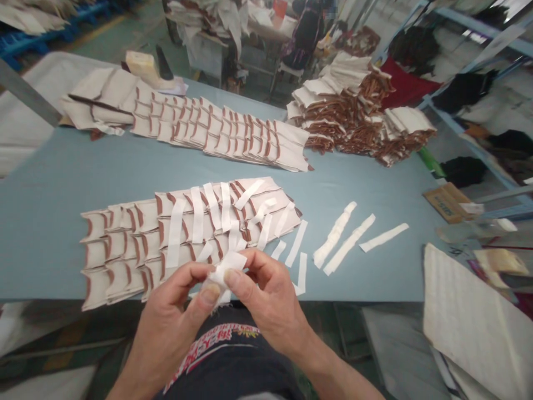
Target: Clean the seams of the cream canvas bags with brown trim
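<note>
My left hand (pixel 175 311) and my right hand (pixel 266 294) meet at the near edge of the blue table (pixel 50 216). Both pinch a small bundle of white strips (pixel 222 272) between thumbs and fingers. Just beyond them lie overlapping rows of cream pieces with brown edges (pixel 137 239), with several white strips laid across them. More loose white strips (pixel 345 239) lie on the table to the right.
A second long row of cream pieces (pixel 216 130) lies farther back. Tall stacks of similar pieces (pixel 353 105) sit at the back right. A cardboard box (pixel 447 200) and a pale board (pixel 470 316) stand right of the table. A person stands at the back.
</note>
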